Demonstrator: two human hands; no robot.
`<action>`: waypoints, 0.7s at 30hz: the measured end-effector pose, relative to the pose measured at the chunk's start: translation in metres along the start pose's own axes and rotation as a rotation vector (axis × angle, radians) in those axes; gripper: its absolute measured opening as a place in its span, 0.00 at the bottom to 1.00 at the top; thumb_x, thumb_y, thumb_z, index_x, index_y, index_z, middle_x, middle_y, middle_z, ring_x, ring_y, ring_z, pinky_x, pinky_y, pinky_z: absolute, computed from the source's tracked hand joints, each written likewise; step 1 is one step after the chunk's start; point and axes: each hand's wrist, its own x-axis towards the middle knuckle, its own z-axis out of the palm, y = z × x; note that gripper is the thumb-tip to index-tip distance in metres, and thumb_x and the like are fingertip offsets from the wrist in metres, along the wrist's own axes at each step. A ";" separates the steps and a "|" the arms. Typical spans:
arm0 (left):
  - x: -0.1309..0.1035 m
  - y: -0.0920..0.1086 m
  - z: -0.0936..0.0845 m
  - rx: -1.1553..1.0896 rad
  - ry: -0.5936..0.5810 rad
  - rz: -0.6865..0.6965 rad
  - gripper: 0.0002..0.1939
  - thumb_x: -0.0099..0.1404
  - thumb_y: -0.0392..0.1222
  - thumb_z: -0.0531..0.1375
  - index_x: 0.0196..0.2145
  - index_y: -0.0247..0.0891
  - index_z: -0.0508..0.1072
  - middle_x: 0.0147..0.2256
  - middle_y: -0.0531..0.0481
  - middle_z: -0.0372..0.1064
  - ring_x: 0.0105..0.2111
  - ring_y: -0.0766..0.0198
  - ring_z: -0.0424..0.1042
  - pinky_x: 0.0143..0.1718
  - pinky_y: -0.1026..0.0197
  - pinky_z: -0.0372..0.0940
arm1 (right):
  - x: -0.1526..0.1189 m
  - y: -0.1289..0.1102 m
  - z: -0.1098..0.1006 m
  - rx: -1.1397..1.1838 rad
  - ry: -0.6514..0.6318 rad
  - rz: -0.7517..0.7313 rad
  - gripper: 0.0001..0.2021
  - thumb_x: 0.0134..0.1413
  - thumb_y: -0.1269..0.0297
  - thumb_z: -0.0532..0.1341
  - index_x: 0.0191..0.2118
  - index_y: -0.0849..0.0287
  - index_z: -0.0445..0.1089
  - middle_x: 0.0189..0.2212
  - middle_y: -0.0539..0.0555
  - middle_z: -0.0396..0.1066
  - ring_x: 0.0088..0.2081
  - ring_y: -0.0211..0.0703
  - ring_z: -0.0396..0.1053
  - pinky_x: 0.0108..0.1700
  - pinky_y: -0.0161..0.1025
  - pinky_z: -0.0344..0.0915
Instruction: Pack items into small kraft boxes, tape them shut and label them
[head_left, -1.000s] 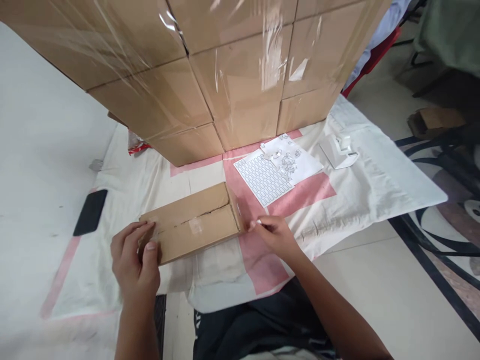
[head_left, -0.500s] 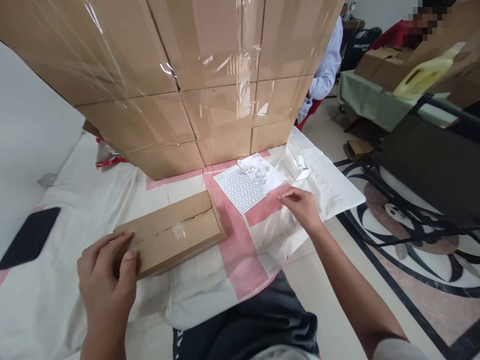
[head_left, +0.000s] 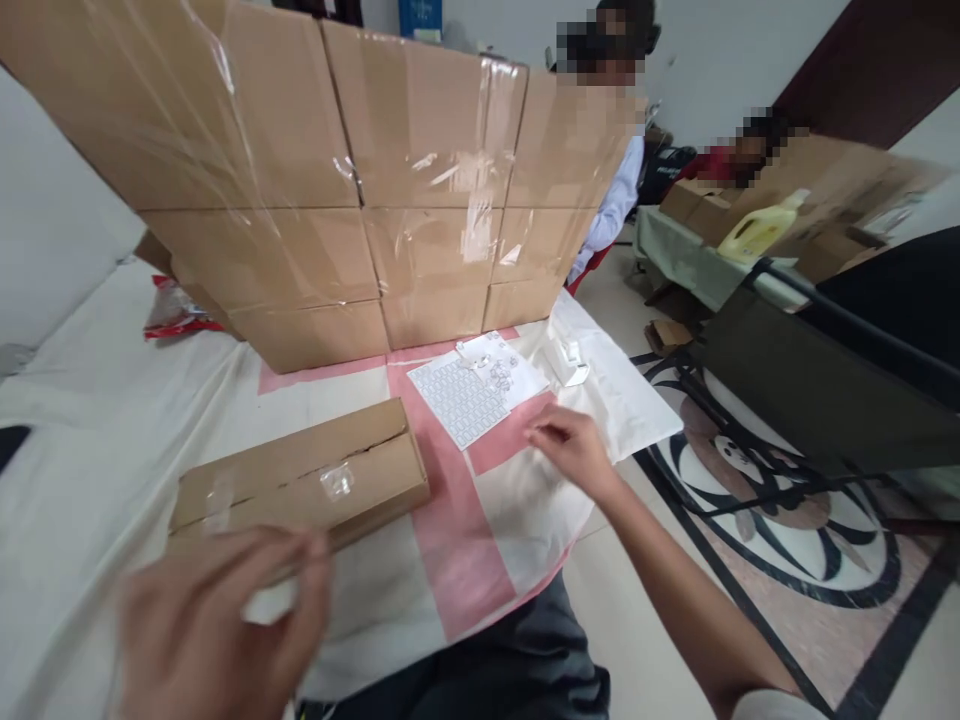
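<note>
A long cardboard box lies on the cloth-covered table, with clear tape on its top. My left hand is blurred in front of the box's near left part, its thumb and fingers curved toward each other; whether it holds anything is hidden by the blur. To the right, my right hand hovers over the cloth with thumb and fingertips pinched together; anything between them is too small to name. Beyond it lie a sheet printed with small labels, a paper with drawings and a small white tape dispenser.
Stacked cartons wrapped in film stand along the table's far side. A red packet lies at their left. Behind them is a person in a light blue sleeve. At right are a dark chair and a yellow jug.
My left hand has come off the box's left end and moved nearer the camera. My right hand keeps its pinched pose. The view has tilted up and shifted.
</note>
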 end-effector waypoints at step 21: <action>0.025 0.058 0.127 -0.388 -0.650 0.182 0.14 0.75 0.43 0.49 0.34 0.45 0.70 0.29 0.56 0.71 0.27 0.68 0.73 0.28 0.67 0.65 | -0.052 -0.033 0.012 0.051 -0.117 -0.053 0.13 0.56 0.52 0.69 0.38 0.56 0.79 0.23 0.47 0.68 0.23 0.35 0.58 0.27 0.35 0.57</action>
